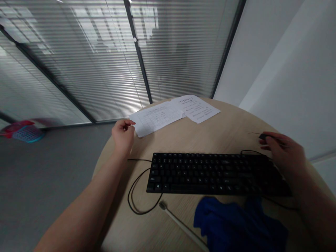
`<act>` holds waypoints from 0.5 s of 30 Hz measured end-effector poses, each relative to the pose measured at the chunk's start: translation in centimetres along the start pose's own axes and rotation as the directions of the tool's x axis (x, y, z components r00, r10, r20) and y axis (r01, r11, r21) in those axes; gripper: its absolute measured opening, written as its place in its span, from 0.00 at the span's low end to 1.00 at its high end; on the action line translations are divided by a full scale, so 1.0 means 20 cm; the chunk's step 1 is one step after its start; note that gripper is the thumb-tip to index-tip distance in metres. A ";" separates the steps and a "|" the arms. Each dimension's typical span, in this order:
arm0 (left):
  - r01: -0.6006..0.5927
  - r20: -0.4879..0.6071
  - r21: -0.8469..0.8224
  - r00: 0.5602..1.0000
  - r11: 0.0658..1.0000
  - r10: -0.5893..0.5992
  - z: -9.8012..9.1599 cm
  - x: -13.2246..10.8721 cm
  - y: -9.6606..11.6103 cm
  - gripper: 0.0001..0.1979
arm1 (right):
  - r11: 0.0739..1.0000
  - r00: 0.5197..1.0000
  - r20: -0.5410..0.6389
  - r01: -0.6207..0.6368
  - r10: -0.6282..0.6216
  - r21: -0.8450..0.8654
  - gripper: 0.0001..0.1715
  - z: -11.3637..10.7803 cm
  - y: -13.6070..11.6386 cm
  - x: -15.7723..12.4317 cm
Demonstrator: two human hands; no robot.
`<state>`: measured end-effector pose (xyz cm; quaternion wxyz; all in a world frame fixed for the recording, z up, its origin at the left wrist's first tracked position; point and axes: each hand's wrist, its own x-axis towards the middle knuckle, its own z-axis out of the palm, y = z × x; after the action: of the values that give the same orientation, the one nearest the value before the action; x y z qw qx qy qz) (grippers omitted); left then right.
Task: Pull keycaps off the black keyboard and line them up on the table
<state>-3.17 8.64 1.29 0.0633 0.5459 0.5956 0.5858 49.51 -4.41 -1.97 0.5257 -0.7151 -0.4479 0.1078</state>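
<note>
A black keyboard (199, 175) lies across the round wooden table. My left hand (124, 137) is beyond its left end, at the table's edge, fingers bent with a gap between thumb and forefinger; nothing shows in them. Its fingertips are beside the left edge of a printed paper sheet (157, 119). Over the keyboard's far right corner, my right hand (285, 150) is closed on a small black piece (262, 136) with thin wire-like ends. Blur hides its kind. In front of the keyboard are a toothbrush (181, 224) and a crumpled blue cloth (231, 224).
A second printed sheet (201, 110) overlaps the first at the table's far edge. The black cable (128, 196) loops left of the keyboard. Behind stands a glass partition with blinds (105, 63); a white wall (294, 70) rises at right. On the floor at left is a red-and-blue basket (27, 133).
</note>
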 end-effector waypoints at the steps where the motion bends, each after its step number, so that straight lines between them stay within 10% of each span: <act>1: -0.001 -0.003 -0.001 1.000 1.000 0.001 0.00 0.00 0.01 0.10 | 1.000 1.000 -0.001 0.005 -0.005 0.005 0.19 0.00 0.01 0.00; 15: -0.004 0.001 -0.061 1.000 0.998 0.004 0.01 0.01 -0.01 0.11 | 0.998 0.998 -0.014 0.056 -0.056 -0.008 0.19 0.00 0.03 0.01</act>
<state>-3.21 8.83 1.22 0.0792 0.5455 0.5761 0.6036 49.98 -4.26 -2.35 0.5290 -0.7051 -0.4643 0.0863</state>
